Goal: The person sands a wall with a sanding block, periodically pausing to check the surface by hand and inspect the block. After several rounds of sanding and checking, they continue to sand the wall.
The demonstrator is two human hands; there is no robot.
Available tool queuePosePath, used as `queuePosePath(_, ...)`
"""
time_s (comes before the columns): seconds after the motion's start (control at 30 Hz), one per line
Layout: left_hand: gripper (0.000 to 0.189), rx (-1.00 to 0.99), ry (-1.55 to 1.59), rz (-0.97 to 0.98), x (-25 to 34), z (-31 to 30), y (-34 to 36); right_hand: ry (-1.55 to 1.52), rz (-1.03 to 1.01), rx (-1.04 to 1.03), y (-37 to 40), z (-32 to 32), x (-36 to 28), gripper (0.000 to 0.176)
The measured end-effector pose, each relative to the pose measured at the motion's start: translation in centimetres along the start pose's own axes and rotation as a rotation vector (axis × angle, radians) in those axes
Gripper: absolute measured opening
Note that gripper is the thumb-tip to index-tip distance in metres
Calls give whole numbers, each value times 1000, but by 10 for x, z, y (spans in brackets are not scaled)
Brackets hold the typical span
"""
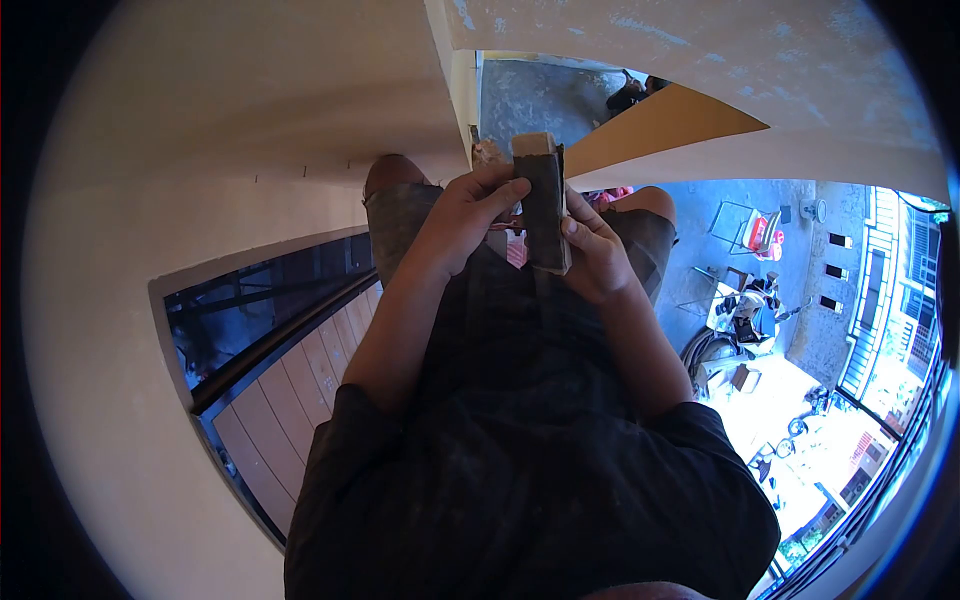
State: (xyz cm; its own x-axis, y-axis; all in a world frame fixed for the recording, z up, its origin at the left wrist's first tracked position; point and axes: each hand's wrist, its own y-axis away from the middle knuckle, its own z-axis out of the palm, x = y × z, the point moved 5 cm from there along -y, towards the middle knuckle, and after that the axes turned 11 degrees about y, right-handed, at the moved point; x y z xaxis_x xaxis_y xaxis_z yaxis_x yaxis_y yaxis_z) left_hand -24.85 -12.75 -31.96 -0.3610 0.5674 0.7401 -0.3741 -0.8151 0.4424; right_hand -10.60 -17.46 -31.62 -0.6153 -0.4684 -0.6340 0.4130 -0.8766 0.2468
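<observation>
A sanding block (543, 205) is held upright in front of my lap, a pale wooden block with a dark sheet of sandpaper wrapped around it. Its bare wood shows at the top end, and the sheet's edge sticks out a little along the right side. My left hand (474, 212) grips the upper left of it, thumb lying on the dark face. On the lower right side, my right hand (598, 252) is closed on the block, with the thumb near its edge. Some of the fingers of both hands are hidden behind it.
I sit high up beside a plain wall (230, 110), over a wood-panelled door (290, 410) with a dark glass pane (260, 315). Far below on the right are a red-and-white chair (762, 235), a cluttered table (745, 308) and a motorbike (790, 435).
</observation>
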Motion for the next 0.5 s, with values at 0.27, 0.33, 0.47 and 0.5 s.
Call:
queuePosePath(0.27, 33, -41, 27, -6, 0, 2, -2, 3, -15, -14, -1, -2, -2, 57)
queuePosePath(0.33, 32, -43, 37, 6, 1, 3, -2, -55, 1, -69, -1, -1, -2, 55)
queuePosePath(0.47, 31, -34, 62, 0, 0, 3, -3, -33, 0, -48, -2, -2, -2, 55)
queuePosePath(0.5, 31, -38, 61, 3, 1, 4, -3, -34, 2, -54, -2, -3, -2, 55)
